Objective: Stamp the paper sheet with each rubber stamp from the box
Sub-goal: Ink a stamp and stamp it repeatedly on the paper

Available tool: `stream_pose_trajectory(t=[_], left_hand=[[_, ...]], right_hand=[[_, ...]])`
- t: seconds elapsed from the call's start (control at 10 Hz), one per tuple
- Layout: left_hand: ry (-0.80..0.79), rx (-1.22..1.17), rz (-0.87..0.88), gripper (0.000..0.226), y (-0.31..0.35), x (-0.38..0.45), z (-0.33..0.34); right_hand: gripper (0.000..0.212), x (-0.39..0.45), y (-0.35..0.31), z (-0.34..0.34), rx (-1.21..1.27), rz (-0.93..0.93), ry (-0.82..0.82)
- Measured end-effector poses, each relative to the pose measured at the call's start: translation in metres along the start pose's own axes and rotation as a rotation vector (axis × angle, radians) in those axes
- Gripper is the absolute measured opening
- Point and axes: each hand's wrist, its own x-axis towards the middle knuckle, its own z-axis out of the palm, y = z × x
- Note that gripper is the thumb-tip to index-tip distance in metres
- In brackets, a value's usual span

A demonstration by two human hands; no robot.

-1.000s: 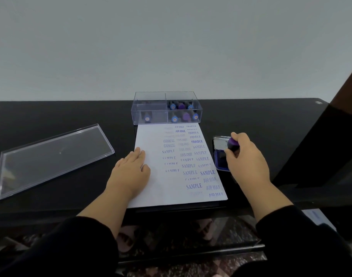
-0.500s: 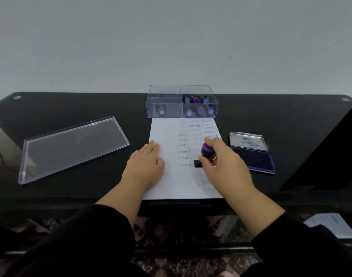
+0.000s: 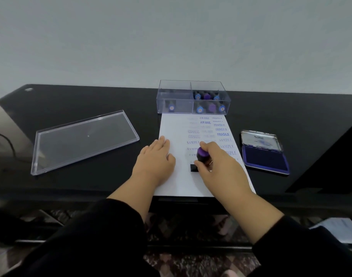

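A white paper sheet point(image 3: 181, 182) lies on the black table, covered with blue prints such as AIR MAIL, FRAGILE, EXPRESS and SAMPLE. My right hand point(image 3: 219, 170) grips a purple-knobbed rubber stamp point(image 3: 201, 159) whose black base sits on the sheet's middle. My left hand point(image 3: 156, 161) rests flat on the sheet's left edge. Behind the sheet stands a clear box point(image 3: 175, 96) with several blue and purple stamps in its right half and one in its left half.
An open blue ink pad point(image 3: 265, 158) lies right of the sheet, its lid tilted back. The clear box lid point(image 3: 83, 140) lies to the left on the table. A dark panel point(image 3: 331, 156) rises at the right edge. The table's front edge runs just below the sheet.
My right hand carried the stamp from the ink pad leftward onto the sheet and now holds it down there. My left hand stayed flat on the sheet.
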Motion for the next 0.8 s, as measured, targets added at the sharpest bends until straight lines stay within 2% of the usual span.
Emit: stream_pose_trajectory(t=[0.8], left_hand=[[0.01, -0.013, 0.002, 0.055, 0.0, -0.002, 0.001]], right_hand=[[0.025, -0.005, -0.013, 0.009, -0.205, -0.002, 0.018]])
